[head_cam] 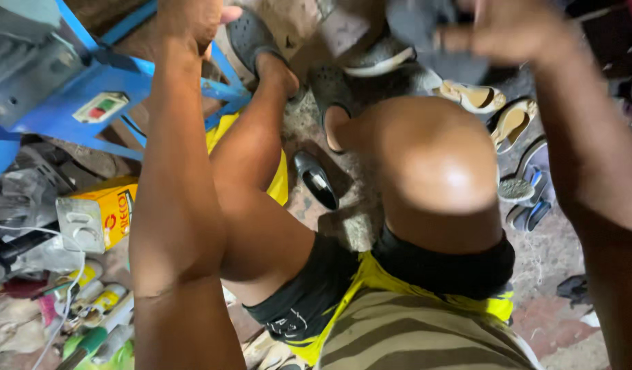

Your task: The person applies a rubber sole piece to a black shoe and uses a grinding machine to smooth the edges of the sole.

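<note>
Below both raised arms, shoes (514, 123) litter the floor (555, 253).

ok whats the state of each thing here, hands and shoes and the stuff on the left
left hand: raised, closed, what it grips is cut off by the frame
right hand: raised, closed on a grey shoe
black shoe: lying on the floor, untouched
tan sandals: on the floor, soles up, loose
yellow tin: lying on its side, capped
blue machine: standing, switch box on its frame
</note>
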